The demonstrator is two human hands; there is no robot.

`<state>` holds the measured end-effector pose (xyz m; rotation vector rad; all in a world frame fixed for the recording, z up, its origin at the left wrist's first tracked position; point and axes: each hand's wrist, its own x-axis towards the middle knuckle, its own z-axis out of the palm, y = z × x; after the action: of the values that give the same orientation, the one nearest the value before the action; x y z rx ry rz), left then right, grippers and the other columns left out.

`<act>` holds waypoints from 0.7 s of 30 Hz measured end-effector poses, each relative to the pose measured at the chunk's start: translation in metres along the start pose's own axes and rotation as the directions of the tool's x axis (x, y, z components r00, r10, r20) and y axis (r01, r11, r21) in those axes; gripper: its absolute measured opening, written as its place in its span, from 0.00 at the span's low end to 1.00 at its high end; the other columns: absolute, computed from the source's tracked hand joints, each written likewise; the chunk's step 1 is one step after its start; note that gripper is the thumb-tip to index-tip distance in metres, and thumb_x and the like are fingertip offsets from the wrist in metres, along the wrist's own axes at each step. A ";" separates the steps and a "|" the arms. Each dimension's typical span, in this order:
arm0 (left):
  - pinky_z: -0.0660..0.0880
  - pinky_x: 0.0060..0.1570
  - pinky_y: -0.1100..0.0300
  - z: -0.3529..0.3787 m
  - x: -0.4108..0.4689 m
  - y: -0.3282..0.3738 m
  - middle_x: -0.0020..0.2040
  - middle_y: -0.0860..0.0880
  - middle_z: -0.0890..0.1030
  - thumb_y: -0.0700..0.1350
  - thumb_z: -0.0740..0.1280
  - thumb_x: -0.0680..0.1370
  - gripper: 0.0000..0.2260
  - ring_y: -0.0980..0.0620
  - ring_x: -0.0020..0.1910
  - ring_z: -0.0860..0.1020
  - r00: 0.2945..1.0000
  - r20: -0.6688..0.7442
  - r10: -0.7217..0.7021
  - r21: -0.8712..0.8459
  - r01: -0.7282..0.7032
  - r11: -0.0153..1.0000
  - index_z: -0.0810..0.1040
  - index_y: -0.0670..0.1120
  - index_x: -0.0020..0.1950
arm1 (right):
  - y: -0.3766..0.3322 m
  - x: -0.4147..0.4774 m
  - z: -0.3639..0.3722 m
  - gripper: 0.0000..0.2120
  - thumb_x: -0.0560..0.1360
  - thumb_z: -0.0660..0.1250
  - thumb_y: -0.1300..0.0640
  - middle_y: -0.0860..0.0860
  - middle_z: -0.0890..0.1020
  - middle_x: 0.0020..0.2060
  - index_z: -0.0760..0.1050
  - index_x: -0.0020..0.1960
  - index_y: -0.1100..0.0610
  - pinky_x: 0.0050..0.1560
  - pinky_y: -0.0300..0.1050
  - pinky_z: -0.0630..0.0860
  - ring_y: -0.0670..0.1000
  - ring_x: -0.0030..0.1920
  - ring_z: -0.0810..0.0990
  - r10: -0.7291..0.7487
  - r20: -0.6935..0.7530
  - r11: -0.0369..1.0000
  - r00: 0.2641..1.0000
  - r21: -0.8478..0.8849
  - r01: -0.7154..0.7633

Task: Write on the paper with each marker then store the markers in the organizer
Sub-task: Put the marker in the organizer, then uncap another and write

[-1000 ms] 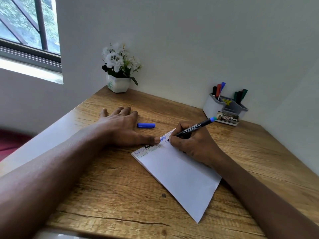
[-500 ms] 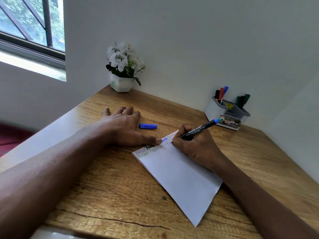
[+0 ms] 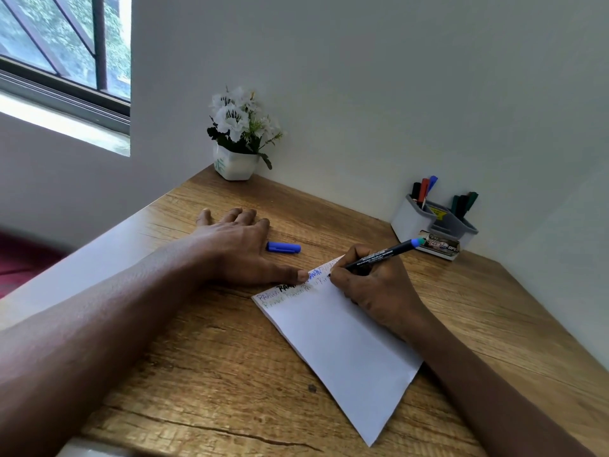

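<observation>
A white sheet of paper (image 3: 342,351) lies at an angle on the wooden desk (image 3: 204,384), with coloured words along its far edge. My right hand (image 3: 375,288) grips a black marker with a blue end (image 3: 382,253); its tip touches the paper near the far corner. My left hand (image 3: 237,245) lies flat on the desk, thumb pressing the paper's far edge. The marker's blue cap (image 3: 283,247) rests on the desk just beyond my left hand. At the back right stands the grey-white organizer (image 3: 408,222), holding several markers.
A white pot of white flowers (image 3: 239,140) stands in the desk's far corner. A small printed box (image 3: 440,247) lies in front of the organizer. Walls close the desk at the back and right; a window is at upper left.
The marker tip has stayed on the paper's far edge, with only a small shift of my right hand. The camera view has drifted slightly. My left hand has not moved.
</observation>
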<state>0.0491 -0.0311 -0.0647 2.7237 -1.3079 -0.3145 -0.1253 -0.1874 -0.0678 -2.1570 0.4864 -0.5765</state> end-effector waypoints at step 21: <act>0.43 0.76 0.30 0.001 0.005 -0.001 0.84 0.47 0.47 0.84 0.49 0.55 0.61 0.45 0.83 0.46 1.000 0.009 -0.010 0.014 0.010 1.000 0.51 0.52 0.83 | 0.001 0.001 -0.001 0.07 0.72 0.73 0.65 0.50 0.78 0.25 0.78 0.37 0.60 0.29 0.39 0.71 0.45 0.25 0.74 0.008 -0.033 1.000 0.999 -0.024 -0.009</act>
<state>0.0529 -0.0346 -0.0670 2.7443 -1.3036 -0.3196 -0.1255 -0.1893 -0.0674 -2.1707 0.5225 -0.6055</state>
